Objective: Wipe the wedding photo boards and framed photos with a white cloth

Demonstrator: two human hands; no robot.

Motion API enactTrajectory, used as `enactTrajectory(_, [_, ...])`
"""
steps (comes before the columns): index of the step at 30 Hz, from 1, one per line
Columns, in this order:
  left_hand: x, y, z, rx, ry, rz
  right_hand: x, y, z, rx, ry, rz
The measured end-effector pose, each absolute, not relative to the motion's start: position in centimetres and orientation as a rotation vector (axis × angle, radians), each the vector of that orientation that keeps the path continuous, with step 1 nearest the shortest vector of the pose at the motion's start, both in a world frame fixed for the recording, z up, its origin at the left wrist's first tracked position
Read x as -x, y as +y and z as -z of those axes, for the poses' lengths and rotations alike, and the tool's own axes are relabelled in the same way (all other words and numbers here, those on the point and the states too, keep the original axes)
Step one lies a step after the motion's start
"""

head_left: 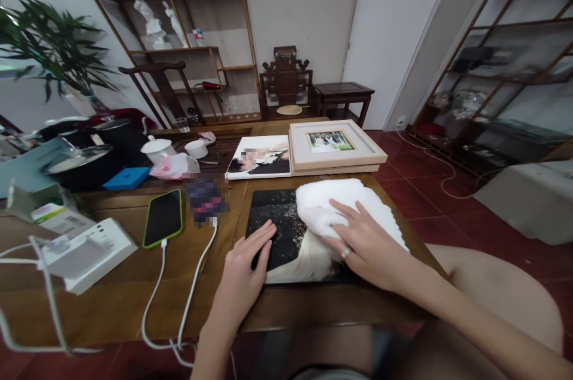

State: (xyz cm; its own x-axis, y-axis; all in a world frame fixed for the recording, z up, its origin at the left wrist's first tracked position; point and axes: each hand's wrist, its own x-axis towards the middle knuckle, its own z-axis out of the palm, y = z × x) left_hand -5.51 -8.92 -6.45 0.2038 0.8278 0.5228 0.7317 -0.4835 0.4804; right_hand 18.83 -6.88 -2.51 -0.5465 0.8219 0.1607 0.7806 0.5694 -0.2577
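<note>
A dark photo panel (275,213) lies flat near the table's front edge, with a pale dress-like shape in its lower part and light specks across the black. My left hand (253,255) rests along its left edge, fingers stretched out and holding nothing. Bunched over the panel's right side is a white towel (369,207). My right hand (358,234) presses on the towel and grips it, a ring on one finger. Towel and hand hide the panel's right part.
Behind the panel lie a white-edged photo print (259,156) and a light wooden picture frame (338,144). To the left are a green-cased phone (164,219) on a cable, a white power strip (98,255), a blue box (128,178) and a white teapot (156,147).
</note>
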Motion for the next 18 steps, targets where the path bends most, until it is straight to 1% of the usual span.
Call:
enactTrajectory(6, [5.5,-8.9,6.3,-2.348,1.535,-1.141,-13.8,-2.7,1.2,1.223,-2.607,-0.366])
enactTrajectory(11, [5.6,-8.9,6.4,-2.371,1.559,-1.151,-10.1,-2.0,0.9,1.073,-2.652,-0.381])
enactTrajectory(14, [5.6,-8.9,6.4,-2.364,1.569,-1.142,-10.0,-2.3,1.3,1.063,-2.657,-0.338])
enactTrajectory(18, [5.6,-8.9,6.3,-2.325,1.547,-1.117,-12.9,-2.4,1.9,1.11,-2.634,-0.303])
